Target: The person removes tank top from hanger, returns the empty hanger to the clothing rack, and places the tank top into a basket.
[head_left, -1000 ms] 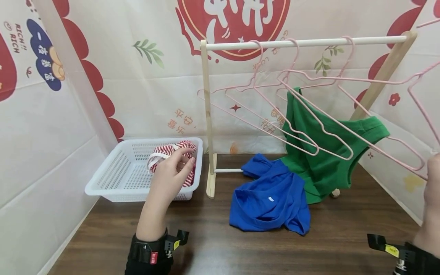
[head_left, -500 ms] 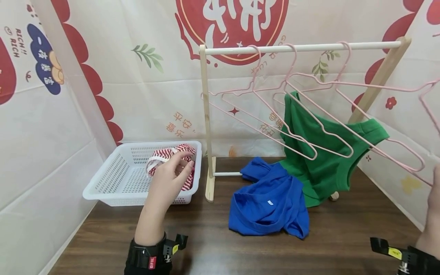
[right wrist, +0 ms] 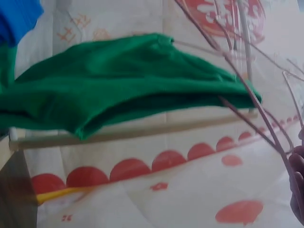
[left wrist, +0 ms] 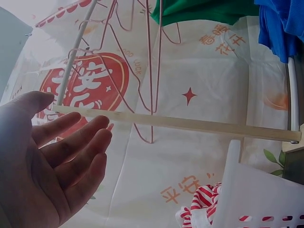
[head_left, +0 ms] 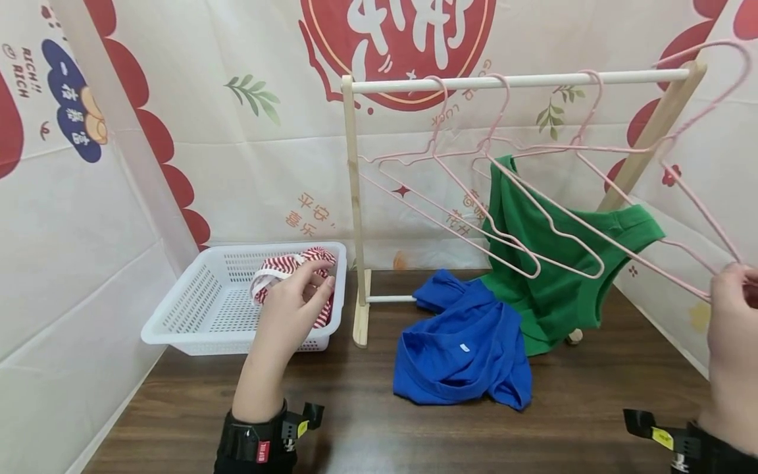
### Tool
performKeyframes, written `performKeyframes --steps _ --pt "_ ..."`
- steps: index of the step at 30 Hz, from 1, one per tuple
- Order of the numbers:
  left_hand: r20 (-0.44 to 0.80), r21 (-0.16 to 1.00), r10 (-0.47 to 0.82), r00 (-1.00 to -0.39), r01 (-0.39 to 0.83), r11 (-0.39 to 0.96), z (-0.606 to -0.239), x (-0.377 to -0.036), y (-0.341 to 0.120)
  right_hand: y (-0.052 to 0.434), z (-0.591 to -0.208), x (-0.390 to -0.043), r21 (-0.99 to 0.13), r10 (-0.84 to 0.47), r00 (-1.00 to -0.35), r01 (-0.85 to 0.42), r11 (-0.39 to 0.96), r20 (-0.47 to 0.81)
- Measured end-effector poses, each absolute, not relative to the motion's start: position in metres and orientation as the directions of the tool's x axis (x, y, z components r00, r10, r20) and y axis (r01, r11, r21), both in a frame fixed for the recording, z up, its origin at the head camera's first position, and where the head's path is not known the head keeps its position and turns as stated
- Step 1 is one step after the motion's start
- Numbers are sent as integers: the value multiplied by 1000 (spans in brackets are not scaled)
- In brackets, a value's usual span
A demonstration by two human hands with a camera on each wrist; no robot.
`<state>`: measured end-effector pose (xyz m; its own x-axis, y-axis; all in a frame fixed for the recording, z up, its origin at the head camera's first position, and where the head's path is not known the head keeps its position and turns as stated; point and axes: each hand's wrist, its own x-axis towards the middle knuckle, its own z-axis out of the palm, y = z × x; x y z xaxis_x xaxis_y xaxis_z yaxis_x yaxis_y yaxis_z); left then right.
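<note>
At the right edge of the head view, my right hand grips a pink clothes hanger by its near lower corner. The hanger's hook stands up near the rack's right end, apart from the bar as far as I can see. My left hand hovers over the white basket, fingers loosely bent and holding nothing; its palm shows in the left wrist view. Below it in the basket lies a crumpled red-and-white striped garment. A green garment hangs behind the held hanger, its lower part on the table.
Several pink hangers hang from the white bar of a wooden rack. A crumpled blue garment lies on the brown table before the rack. Printed cloth walls enclose the back and sides.
My right hand has come further into view from the right. The hanger it grips has turned, and its hook now shows. My left hand has stayed over the basket.
</note>
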<state>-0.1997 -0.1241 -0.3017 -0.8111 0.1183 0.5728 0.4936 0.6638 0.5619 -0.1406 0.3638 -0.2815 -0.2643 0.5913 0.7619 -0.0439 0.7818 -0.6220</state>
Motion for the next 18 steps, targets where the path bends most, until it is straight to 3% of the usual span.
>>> performKeyframes --steps 6,10,13,18 --pt "563 572 128 -817 496 653 -299 -200 -122 341 -276 -137 -652 622 -305 3 758 721" --pt "560 576 131 -818 498 648 -298 -200 -121 330 -273 -133 -669 639 -389 74 739 663" --pt "570 570 134 -811 508 645 -298 -200 -120 324 -270 -133 -653 621 -440 97 751 649" --pt "567 566 144 -811 511 647 -298 -200 -119 316 -265 -140 -547 509 -452 54 835 732"
